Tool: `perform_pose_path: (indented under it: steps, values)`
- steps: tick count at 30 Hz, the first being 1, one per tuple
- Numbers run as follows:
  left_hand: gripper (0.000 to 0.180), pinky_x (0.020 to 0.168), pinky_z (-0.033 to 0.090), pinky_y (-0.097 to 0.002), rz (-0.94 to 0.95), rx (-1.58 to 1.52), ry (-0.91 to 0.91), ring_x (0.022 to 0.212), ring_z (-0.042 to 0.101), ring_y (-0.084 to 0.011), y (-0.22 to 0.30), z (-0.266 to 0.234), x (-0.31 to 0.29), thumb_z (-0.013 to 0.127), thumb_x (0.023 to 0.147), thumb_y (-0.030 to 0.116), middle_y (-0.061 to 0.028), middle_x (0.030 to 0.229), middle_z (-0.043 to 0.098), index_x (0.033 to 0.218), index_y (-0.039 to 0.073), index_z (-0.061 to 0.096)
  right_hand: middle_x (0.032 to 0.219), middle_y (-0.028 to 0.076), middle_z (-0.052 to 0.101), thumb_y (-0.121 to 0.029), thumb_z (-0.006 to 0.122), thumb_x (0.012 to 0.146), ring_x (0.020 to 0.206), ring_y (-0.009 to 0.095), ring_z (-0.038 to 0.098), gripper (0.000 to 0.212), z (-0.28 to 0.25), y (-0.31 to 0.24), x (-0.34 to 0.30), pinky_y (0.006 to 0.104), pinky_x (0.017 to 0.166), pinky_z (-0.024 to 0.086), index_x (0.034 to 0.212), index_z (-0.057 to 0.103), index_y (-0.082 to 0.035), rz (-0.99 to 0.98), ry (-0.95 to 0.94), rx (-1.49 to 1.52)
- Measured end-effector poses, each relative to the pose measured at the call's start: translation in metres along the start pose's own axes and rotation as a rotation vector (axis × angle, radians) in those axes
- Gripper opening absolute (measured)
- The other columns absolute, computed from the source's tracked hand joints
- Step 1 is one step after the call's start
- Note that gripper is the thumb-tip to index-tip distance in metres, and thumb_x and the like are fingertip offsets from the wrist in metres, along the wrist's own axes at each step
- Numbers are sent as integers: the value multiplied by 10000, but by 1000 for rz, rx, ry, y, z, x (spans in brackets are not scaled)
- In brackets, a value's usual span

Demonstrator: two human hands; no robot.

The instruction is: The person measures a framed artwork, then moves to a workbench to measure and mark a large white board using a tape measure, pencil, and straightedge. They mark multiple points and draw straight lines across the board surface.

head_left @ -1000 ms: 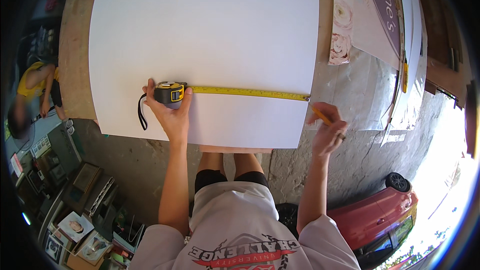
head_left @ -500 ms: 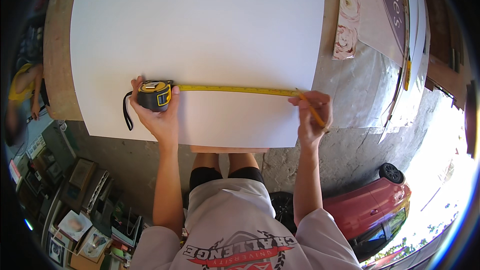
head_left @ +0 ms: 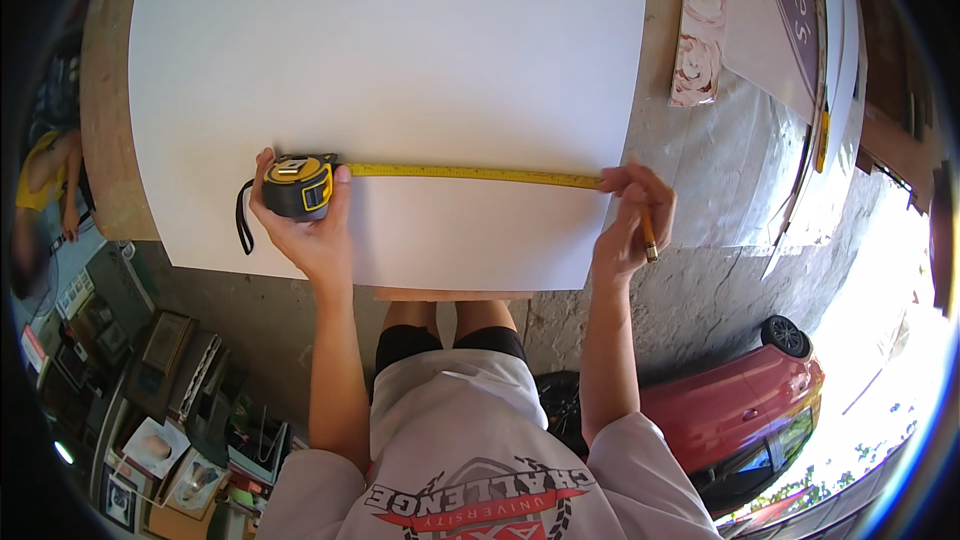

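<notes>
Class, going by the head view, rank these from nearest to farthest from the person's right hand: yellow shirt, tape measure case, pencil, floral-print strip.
1. Pencil: held in the right hand.
2. Floral-print strip: above and to the right of that hand.
3. Tape measure case: to the left, in the left hand.
4. Yellow shirt: by the far left edge, on another person.

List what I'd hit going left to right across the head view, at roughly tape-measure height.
Person in yellow → brown board's left strip → black strap → tape measure case → yellow blade → right hand → yellow-orange slim tool
</notes>
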State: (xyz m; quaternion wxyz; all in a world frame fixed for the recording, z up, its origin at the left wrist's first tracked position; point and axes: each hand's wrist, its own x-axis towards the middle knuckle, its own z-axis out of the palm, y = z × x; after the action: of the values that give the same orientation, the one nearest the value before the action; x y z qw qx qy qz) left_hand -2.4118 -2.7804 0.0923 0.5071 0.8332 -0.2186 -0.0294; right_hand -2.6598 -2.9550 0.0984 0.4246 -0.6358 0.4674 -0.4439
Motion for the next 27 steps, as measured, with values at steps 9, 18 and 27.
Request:
perform_pose_path:
  steps: [9,18,27]
  values:
    - [737,1100,447,-369,-14,-22,3,1308,514,-263,-4,-3,5,888,792,71,-185,1481,480,1350,-53,423,974,104,674,-82,636,997,831,200,637,166,-8,-7,3,318,788,511,1149,633,-15,17,-114,-510]
    - [714,1048,493,-340,-14,-23,-18,1252,556,-236,-7,-5,17,879,800,50,-180,1489,487,1344,-51,429,1050,119,656,-83,718,949,831,223,625,255,9,-2,-7,330,776,519,1184,634,-29,50,-112,-433]
    - [803,1176,322,-536,66,22,-47,1443,383,-442,12,25,-20,942,713,111,-200,1397,501,1336,-23,452,1016,125,712,30,669,917,837,225,696,261,8,-14,-27,357,775,557,1173,634,-3,-168,-71,-401]
